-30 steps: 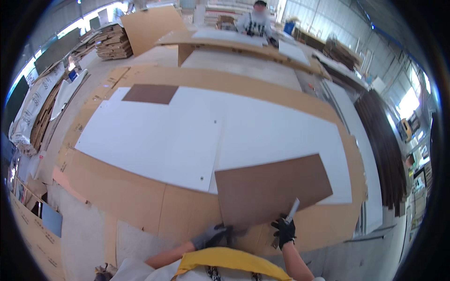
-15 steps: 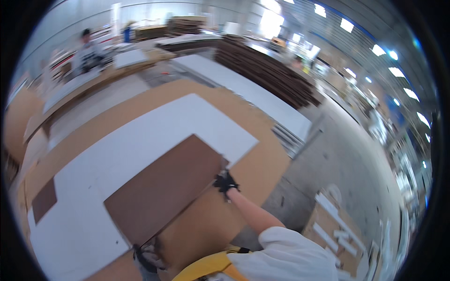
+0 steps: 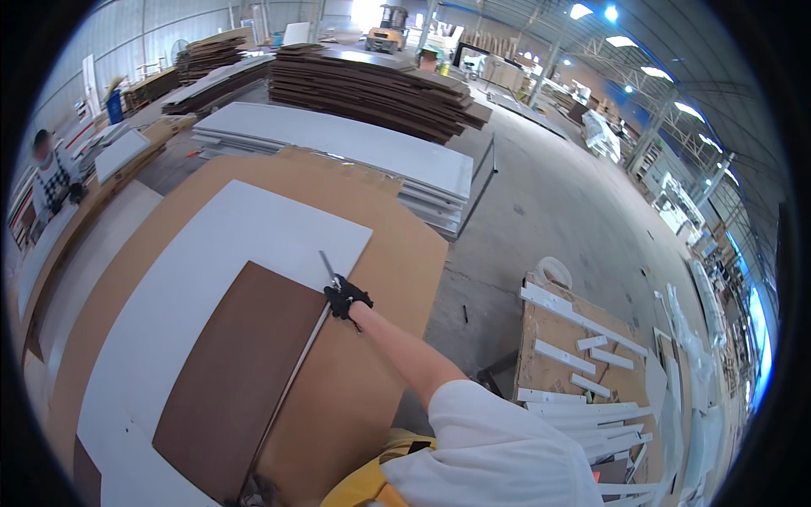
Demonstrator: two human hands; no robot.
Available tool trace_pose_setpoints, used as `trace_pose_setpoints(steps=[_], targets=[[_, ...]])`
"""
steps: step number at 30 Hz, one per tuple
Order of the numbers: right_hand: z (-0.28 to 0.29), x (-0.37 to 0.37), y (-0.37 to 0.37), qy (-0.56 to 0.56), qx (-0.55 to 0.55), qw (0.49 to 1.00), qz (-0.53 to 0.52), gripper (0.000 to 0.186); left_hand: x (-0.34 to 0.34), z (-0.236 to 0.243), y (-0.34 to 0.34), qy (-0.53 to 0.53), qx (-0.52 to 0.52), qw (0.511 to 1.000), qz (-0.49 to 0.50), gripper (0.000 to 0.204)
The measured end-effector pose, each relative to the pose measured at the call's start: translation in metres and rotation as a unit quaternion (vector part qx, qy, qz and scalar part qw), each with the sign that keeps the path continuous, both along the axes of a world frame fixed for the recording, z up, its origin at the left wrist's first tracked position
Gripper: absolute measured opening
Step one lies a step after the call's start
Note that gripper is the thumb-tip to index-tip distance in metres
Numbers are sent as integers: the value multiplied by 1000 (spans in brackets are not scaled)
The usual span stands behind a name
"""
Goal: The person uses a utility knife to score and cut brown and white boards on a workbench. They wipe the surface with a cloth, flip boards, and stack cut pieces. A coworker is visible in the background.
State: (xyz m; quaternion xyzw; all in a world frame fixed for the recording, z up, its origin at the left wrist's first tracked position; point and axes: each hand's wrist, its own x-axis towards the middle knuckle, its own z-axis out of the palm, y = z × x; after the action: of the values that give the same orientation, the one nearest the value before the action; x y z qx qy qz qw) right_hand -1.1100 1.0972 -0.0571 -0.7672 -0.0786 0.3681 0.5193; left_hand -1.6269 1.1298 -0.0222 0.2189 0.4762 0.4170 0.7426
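Observation:
A brown rectangular panel point(image 3: 241, 372) lies on a larger white panel point(image 3: 127, 372), both resting on a tan board-topped table point(image 3: 397, 279). At the brown panel's far right corner is my right hand point(image 3: 348, 297) in a black glove, its fingers closed round a thin grey metal tool point(image 3: 327, 264). The tool's strip sticks out past the fingers over the white panel; its exact kind is unclear. My left hand point(image 3: 262, 490), also dark-gloved, shows only partly at the bottom edge, by the brown panel's near corner. Its fingers are blurred and mostly cut off.
Stacked white panels point(image 3: 338, 144) lie beyond the table, with a brown board stack point(image 3: 372, 93) behind. White strips point(image 3: 583, 414) cover a low surface at the right. A person point(image 3: 55, 182) stands at another bench far left. A yellow forklift point(image 3: 387, 34) is at the back.
The view has swung right, so the panels sit farther left in it. The grey tool in my right hand now shows clearly, while my left hand has slipped mostly out of view.

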Motion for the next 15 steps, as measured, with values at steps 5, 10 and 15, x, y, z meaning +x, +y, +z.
trace_pose_setpoints(steps=[5,10,15], targets=[[12,0,-19,-57,-11,998,7,22,24,4,-5,20,-12,999,-36,47],[16,-16,0,-187,-79,978,51,23,8,11,-3,16,-8,1000,-14,49],[62,-43,-13,-107,-50,992,41,22,-62,23,-1,12,-1,1000,-1,52]])
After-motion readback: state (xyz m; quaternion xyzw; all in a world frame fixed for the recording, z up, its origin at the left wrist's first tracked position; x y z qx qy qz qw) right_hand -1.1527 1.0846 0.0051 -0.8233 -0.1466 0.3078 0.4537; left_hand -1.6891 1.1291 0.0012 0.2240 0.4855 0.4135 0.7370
